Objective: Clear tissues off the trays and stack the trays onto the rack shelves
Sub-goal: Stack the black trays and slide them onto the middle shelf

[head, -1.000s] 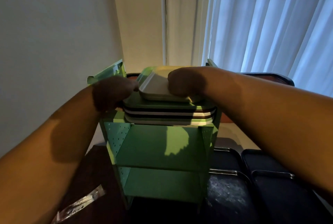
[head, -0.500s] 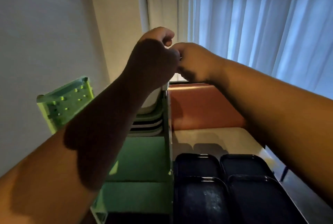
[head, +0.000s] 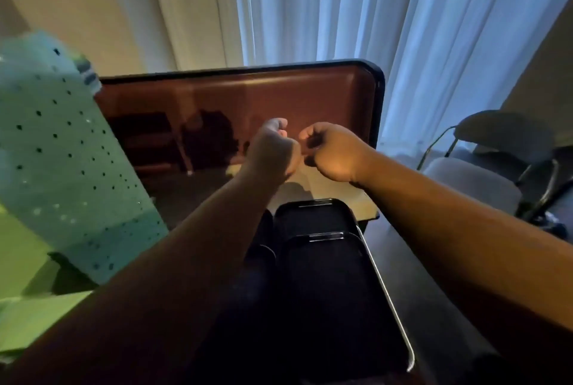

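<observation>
Both hands are curling into loose fists held side by side in the air, knuckles nearly touching. The left hand (head: 273,149) is closing on nothing that shows, and the right hand (head: 333,152) is likewise clenching with no object visible inside it. Beneath the two bare forearms, dark glossy rectangular plastic trays (head: 313,217) are lying flat and overlapping on the tabletop, the nearer one partly covering the farther. Behind the fists, a reddish-brown glossy upright panel with a black rounded rim (head: 235,93) is standing at the table's far edge. At the left, the pale green perforated metal rack (head: 62,167) is looming close and blurred. Sheer white curtains (head: 387,12) are hanging behind, with a grey padded chair (head: 474,183) at the right.
</observation>
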Demonstrator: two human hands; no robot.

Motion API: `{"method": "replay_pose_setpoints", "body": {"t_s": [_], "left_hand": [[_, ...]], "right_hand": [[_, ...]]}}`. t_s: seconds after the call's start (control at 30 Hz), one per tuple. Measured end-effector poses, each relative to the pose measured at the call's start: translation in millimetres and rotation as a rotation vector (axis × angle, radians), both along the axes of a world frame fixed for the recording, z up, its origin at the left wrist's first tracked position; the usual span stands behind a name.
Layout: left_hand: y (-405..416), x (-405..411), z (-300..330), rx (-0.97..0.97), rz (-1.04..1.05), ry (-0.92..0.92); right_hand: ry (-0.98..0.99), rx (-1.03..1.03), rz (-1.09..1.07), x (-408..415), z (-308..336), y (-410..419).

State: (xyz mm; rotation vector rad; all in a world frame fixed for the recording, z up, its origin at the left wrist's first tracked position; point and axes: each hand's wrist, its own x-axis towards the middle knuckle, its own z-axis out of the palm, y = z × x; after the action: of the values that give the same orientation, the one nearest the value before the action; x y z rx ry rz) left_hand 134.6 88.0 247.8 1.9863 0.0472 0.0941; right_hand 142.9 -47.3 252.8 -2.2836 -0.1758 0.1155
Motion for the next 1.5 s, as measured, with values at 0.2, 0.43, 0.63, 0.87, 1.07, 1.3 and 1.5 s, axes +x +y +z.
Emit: {"method": "replay_pose_setpoints", "body": {"t_s": [0.2,0.43,0.63,0.87,1.07,1.3,1.5], "left_hand": [[-38.0,18.1,-146.4,0.106,0.061,0.383],[-38.5,-4.5,-262.7,0.181,0.144,0.722],[-42.1,-45.0,-301.9,0.214,0.176,0.808],[-49.7,-63.7,-312.2,0.219,0.125,0.744],[-48.0,-54.2,-306.8,0.106,0.108,0.683],[-37.3,-17.7,-308.4,0.173,0.110,0.529],[-25.7,4.7,-314.2,0.240,0.097,0.523]], "right_hand": [[0.272,-0.120,-0.075,21.2,-134.9,-54.3],[0.491,-0.264,-0.249,-0.2,-269.9,-102.4],[0.540,-0.295,-0.520,-40.0,-325.6,-124.6],[0.429,-0.202,-0.553,-65.0,-356.9,-136.7],[0.314,-0.016,-0.642,-48.4,-353.5,-136.1],[0.357,0.187,-0.582,17.0,-355.2,-136.0],[0.389,0.020,-0.578,51.3,-364.0,-131.4]]}}
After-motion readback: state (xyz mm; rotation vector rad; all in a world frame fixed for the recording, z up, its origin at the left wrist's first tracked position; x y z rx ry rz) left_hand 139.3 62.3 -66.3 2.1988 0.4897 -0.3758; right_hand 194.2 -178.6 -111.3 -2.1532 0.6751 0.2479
